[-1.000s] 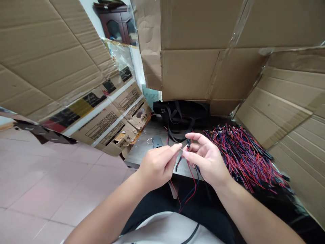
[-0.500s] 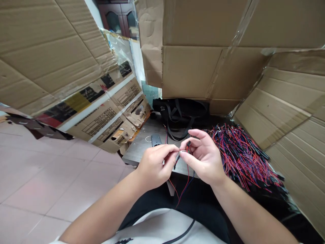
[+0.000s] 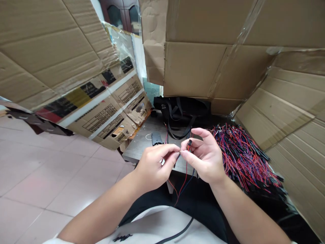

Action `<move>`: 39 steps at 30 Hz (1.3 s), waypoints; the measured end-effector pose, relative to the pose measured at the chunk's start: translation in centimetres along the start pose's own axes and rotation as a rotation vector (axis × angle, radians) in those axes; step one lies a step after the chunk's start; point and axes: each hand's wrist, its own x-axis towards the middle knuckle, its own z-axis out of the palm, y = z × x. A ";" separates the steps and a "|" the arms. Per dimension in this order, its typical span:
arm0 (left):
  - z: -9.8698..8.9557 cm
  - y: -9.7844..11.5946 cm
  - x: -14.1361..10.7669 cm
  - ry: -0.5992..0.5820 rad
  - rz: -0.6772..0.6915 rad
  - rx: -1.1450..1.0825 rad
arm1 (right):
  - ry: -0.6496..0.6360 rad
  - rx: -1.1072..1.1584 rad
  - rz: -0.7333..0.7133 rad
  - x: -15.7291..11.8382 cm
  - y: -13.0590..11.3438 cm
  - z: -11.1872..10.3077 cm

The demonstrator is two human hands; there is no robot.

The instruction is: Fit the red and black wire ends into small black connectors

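My left hand [image 3: 157, 165] pinches a thin wire end, its fingertips meeting those of my right hand [image 3: 203, 157] above the table's front edge. Between the right thumb and fingers sits a small black connector [image 3: 189, 143] with coloured wires. Red and blue wires [image 3: 183, 184] hang from the hands toward my lap. The exact point where the wire ends meet is hidden by the fingertips. Behind my left hand lies a dark grey tool [image 3: 156, 139] with a thin wire loop beside it.
A big pile of red, blue and black wires [image 3: 243, 156] covers the right side. At the back of the grey table [image 3: 138, 144] rests a black bag [image 3: 182, 108]. Cardboard walls [image 3: 198, 67] stand behind and at both sides.
Both hands stay fingertip to fingertip with small finger shifts. The black connector has turned slightly, and the hanging wires have swung a little. The view has shifted slightly.
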 end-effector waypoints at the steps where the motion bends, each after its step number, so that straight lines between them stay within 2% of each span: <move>1: -0.1 -0.1 -0.1 -0.016 -0.034 -0.049 | -0.001 0.003 0.008 0.0 -0.1 -0.1; 5: -0.4 -0.5 -0.5 -0.096 -0.141 -0.247 | -0.039 -0.006 0.037 0.0 -0.2 -0.4; 7: -0.5 -0.7 -0.6 -0.098 -0.168 -0.290 | -0.077 -0.007 0.041 0.0 -0.3 -0.5; 14: -0.5 -0.5 -0.8 -0.043 -0.138 -0.230 | -0.130 0.016 0.055 -0.1 -0.3 -0.6; 21: -0.1 -0.4 -1.1 0.033 -0.131 -0.233 | -0.096 0.009 0.067 -0.2 -0.5 -0.4; 33: 0.0 0.0 -1.1 0.056 -0.258 -0.315 | -0.144 -0.036 0.039 -0.2 -0.6 -0.5; 39: -0.2 0.2 -1.1 0.022 -0.372 -0.424 | -0.194 -0.064 0.036 -0.2 -0.8 -0.7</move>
